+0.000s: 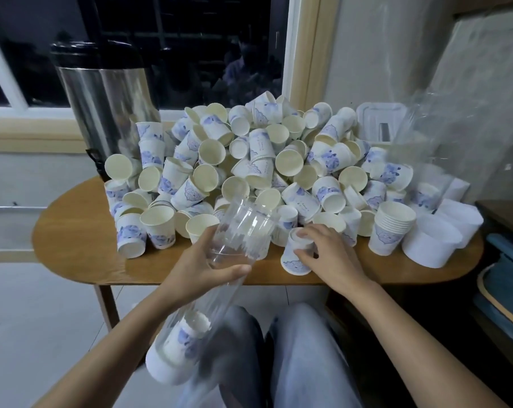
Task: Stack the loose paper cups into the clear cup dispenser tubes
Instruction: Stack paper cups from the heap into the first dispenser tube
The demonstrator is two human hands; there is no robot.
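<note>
Under right fingers (315, 231), inverted cup (294, 262)

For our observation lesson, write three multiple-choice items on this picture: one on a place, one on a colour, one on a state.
1. The steel urn stands: A) behind the paper cups, at left B) on the floor C) in the person's lap
2. The cups' print is: A) red B) blue C) green
3. The cup under the right hand is: A) upright B) crushed flat C) upside down
Answers: A, it rises behind the heap's left end; B, blue patterns on white; C, its base faces up.
</note>
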